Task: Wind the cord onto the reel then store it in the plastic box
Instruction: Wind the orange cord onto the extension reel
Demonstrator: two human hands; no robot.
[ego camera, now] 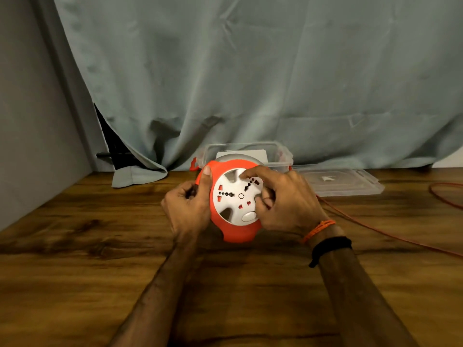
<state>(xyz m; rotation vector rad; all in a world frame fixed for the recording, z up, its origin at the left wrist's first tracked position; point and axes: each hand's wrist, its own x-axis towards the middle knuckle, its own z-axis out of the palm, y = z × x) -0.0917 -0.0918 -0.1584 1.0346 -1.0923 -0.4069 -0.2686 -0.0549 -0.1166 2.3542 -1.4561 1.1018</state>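
Reel: your orange cord reel (235, 229) with its white socket face (233, 194) stands tilted toward you above the table (75, 234), held between both hands near the middle of the view.
Left hand grip: your left hand (186, 209) is curled round the reel's left edge, thumb laid along the orange rim at the top, fingers wrapped behind.
Right hand grip: your right hand (283, 204) holds the right side of the white face, fingers bent into its cutouts, forefinger reaching across the upper part.
Cord: the orange cord (375, 230) runs from behind your right hand across the table to the right and out of view; a further loop of it lies at the far right edge.
Plastic box: the clear plastic box (280, 156) sits open just behind the reel, against the curtain (250, 71), with red clips at its ends.
Lid: the clear lid (343, 181) lies flat on the table just right of the box.
Wrist: an orange thread (318, 230) and a black band (330, 246) circle your right wrist.
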